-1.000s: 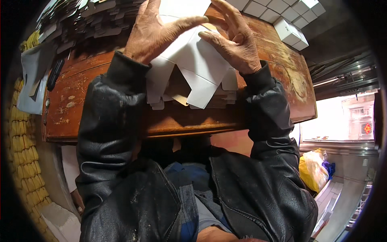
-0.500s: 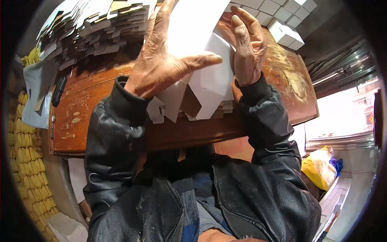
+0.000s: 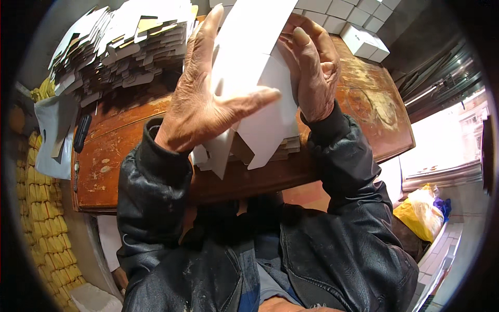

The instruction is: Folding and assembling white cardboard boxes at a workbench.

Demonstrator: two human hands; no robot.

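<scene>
A white cardboard box [image 3: 254,67], partly folded up, stands between my two hands over the table, and strong light washes out its upper part. Its loose flaps [image 3: 262,132] point down toward me, with bare brown board showing inside. My left hand [image 3: 200,101] lies along the box's left side, fingers stretched up and thumb spread out across its near side. On the right side, my right hand [image 3: 316,67] has its fingers curled round the box's edge, with the thumb raised. Beneath the flaps lie several flat cardboard blanks [image 3: 285,151] near the table's front edge.
A tall, uneven pile of flat box blanks [image 3: 130,57] covers the back left of the worn wooden table [image 3: 117,164]. Finished white boxes [image 3: 364,44] are stacked at the back right. A black-handled tool [image 3: 82,133] and a white plastic bag [image 3: 52,130] are at the left edge.
The box's flaps have shifted a little downward, toward me. My left hand has moved slightly lower with its thumb still spread, and my right fingers have curled in closer to the box.
</scene>
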